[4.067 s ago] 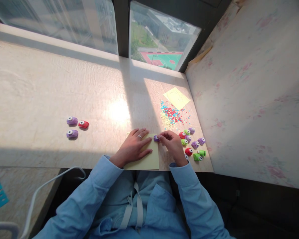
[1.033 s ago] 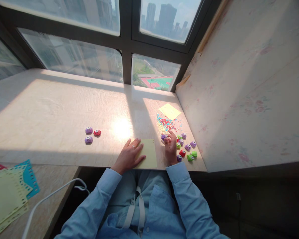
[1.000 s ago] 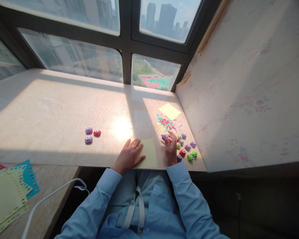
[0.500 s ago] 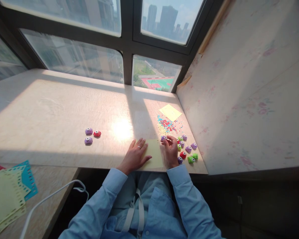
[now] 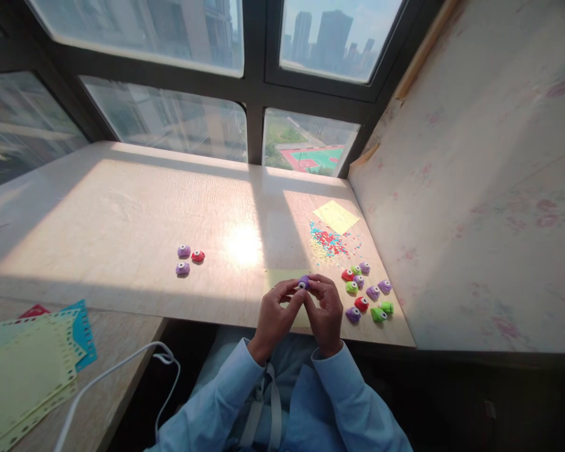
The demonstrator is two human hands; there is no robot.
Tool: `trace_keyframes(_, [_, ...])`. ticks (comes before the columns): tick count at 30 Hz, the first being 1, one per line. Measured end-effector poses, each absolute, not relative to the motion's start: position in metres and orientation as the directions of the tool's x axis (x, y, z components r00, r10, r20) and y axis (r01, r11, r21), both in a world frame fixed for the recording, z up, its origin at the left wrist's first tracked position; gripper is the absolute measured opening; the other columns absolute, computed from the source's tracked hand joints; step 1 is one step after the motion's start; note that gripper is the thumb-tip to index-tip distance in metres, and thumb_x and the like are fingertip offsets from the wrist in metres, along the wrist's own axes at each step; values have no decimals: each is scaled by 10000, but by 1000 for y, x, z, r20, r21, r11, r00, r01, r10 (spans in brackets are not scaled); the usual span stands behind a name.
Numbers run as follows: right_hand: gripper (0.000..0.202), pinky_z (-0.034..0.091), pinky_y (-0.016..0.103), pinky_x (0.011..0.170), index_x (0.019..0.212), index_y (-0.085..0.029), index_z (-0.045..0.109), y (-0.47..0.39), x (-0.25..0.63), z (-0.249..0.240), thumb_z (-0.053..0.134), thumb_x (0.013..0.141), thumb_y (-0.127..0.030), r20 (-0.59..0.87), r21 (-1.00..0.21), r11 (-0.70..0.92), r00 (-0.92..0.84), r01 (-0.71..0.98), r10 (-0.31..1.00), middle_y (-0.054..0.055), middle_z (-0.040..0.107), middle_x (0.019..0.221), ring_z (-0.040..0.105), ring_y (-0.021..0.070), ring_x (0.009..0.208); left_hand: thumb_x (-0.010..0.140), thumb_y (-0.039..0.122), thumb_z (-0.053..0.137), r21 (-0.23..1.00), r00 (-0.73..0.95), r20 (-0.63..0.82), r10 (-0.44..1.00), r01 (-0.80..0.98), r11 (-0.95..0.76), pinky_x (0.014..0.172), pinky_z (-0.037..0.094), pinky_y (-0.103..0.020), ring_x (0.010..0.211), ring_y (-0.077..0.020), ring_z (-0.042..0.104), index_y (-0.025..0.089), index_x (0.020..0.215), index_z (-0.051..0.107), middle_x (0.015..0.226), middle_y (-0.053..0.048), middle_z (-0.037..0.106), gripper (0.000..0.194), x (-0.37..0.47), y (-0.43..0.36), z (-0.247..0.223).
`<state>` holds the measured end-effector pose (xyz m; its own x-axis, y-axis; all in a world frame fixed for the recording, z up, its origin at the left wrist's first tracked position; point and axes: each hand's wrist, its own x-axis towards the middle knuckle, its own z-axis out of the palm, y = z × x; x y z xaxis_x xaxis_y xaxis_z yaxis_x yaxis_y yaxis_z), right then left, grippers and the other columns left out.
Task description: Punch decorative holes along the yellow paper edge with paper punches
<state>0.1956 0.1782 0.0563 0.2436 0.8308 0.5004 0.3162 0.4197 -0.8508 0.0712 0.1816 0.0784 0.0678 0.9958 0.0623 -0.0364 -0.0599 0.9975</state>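
A small purple one-eyed figure (image 5: 304,282) is held up between the fingertips of both hands. My left hand (image 5: 277,315) grips it from the left, my right hand (image 5: 326,311) from the right, and the thumbs nearly meet below it. Under the hands lies a pale yellow sheet (image 5: 282,275), partly hidden by them. Right of my right hand sit several purple, red and green one-eyed figures, among them a red one (image 5: 361,304) and a green one (image 5: 378,314).
Two purple figures and a red figure (image 5: 198,256) sit left of centre. Small coloured bits (image 5: 327,242) lie by a yellow paper (image 5: 336,217) at the back right. Punched sheets (image 5: 28,376) and a white cable (image 5: 108,372) are at the lower left.
My left hand has lifted off the yellow sheet and joined my right hand on the purple figure. My right hand has brought the figure in front of my body. The view has shifted a little left.
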Motion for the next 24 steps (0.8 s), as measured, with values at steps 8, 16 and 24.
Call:
trace_keyframes(8, [401,580,397,1017,1323,-260,654,159,167,60,561,963,-109,582,-771,498,121,397,804,94,673,1337,647,238,1239,812,452,751,966,-56,-112,992,-242,95,776,592,-308,911,-227,722,162,1087,728,1023,-99,759,401,68,168,79])
trace_keyframes(16, [416,519,449,1095,1367,-288,639,157,185,60,631,951,-265,293,-937,303,-78,173,953,67,641,1387,607,258,1291,783,452,753,993,-120,-108,987,-58,101,774,608,-386,919,-247,708,165,1102,712,1023,-102,740,431,28,180,62])
trace_keyframes(24, [801,385,543,1183,1416,-157,567,193,243,30,765,753,-560,-95,-979,-136,252,149,963,190,545,1471,513,347,1376,843,234,597,581,1,280,960,796,-170,951,471,-528,1070,-327,632,180,1143,703,1095,-111,737,322,-33,227,50])
